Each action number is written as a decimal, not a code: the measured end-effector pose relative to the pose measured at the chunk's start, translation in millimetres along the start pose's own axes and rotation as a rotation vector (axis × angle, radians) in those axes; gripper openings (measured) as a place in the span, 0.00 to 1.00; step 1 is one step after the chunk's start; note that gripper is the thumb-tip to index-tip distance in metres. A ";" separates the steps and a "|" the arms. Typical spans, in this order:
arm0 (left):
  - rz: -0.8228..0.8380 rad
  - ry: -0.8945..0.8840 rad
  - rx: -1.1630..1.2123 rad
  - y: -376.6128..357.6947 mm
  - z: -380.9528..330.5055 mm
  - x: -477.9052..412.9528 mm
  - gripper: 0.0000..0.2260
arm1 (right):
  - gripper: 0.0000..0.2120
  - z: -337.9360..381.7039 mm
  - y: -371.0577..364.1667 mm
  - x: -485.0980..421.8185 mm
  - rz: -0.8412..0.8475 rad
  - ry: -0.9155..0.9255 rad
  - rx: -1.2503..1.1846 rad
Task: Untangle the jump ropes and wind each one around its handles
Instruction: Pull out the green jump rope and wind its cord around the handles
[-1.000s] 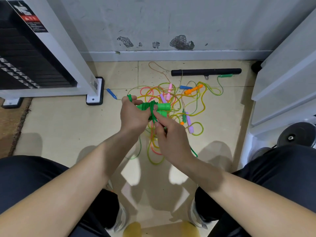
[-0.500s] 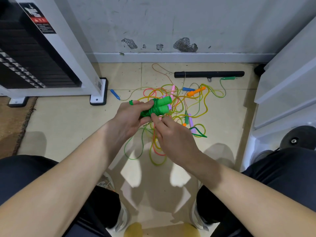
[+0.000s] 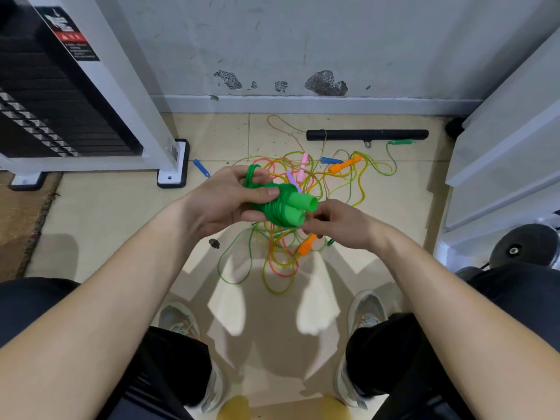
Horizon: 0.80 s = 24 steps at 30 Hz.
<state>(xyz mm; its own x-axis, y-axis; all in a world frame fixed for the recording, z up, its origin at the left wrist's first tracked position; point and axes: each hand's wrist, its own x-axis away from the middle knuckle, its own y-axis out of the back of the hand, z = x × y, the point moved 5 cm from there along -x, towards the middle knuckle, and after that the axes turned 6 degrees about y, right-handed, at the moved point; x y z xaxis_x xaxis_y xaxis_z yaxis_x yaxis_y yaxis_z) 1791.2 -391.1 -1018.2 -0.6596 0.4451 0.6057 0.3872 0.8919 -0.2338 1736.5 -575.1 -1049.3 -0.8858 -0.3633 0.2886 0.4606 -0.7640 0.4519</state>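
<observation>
My left hand [image 3: 225, 199] grips a pair of green jump-rope handles [image 3: 295, 206] held side by side, with green cord [image 3: 274, 211] wound around them and a loop near my fingers. My right hand [image 3: 339, 223] sits just right of the handle ends, its fingers curled and pinching at the cord below them. On the floor behind lies a tangle of ropes [image 3: 306, 189] in yellow, pink, green and orange, with pink [image 3: 302, 166], purple [image 3: 291, 178], orange [image 3: 344, 165] and blue [image 3: 331, 160] handles.
A black bar [image 3: 366, 135] lies near the wall. A weight-stack machine [image 3: 54, 95] stands left, its foot [image 3: 172, 169] by a blue handle [image 3: 201, 168]. White panels [image 3: 509, 140] and a black weight [image 3: 525, 247] are right. My shoes [image 3: 181, 322] are below.
My hands have risen and turned the green bundle so the handle ends point toward the right. My right hand slid from under the handles to their right end.
</observation>
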 end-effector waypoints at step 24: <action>-0.564 -0.254 -0.478 -4.4 29.0 -13.4 0.25 | 0.18 42.1 -49.9 14.9 -0.496 0.065 0.216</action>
<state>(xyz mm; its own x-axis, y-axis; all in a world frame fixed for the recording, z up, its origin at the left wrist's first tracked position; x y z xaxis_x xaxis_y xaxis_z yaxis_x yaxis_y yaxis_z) 1779.7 -398.7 -1047.4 -0.9441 -0.0094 0.3295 0.1469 0.8829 0.4460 1702.6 -519.9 -1032.0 -0.9983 -0.0243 -0.0535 -0.0190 -0.7280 0.6853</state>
